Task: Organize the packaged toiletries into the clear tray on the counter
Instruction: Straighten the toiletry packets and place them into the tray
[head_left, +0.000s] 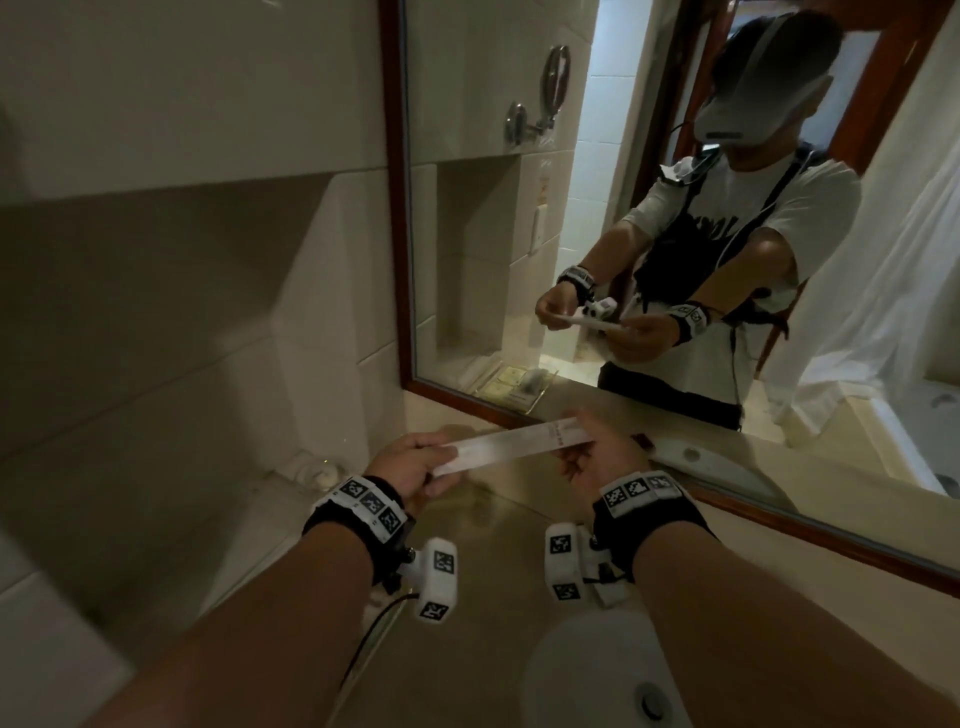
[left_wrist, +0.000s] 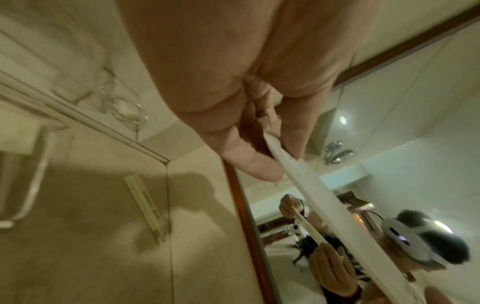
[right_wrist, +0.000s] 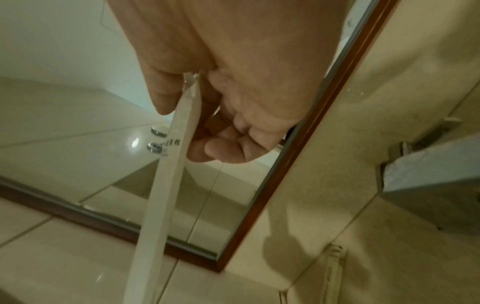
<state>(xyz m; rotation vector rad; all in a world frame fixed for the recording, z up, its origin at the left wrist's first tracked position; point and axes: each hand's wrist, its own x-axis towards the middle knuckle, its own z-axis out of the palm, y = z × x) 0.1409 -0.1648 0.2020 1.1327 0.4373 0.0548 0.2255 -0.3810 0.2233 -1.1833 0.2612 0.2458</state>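
Note:
A long, flat white packet (head_left: 519, 447) with dark print near one end hangs level above the counter, close to the mirror. My left hand (head_left: 441, 462) pinches its left end between thumb and fingers (left_wrist: 275, 156). My right hand (head_left: 576, 452) holds the right end, with the thumb on one face and curled fingers under it (right_wrist: 189, 115). In the wrist views the packet (left_wrist: 324, 197) (right_wrist: 161, 195) runs away from each hand. The clear tray (head_left: 511, 387), with small packets in it, shows only as a reflection in the mirror. My hands hide the tray itself.
The wood-framed mirror (head_left: 400, 208) stands right behind the hands. A white sink basin (head_left: 597, 675) lies near my right forearm. Glass tumblers (head_left: 311, 470) (left_wrist: 124, 107) stand in the left corner. Another long packet (left_wrist: 145, 205) (right_wrist: 335, 267) lies on the counter.

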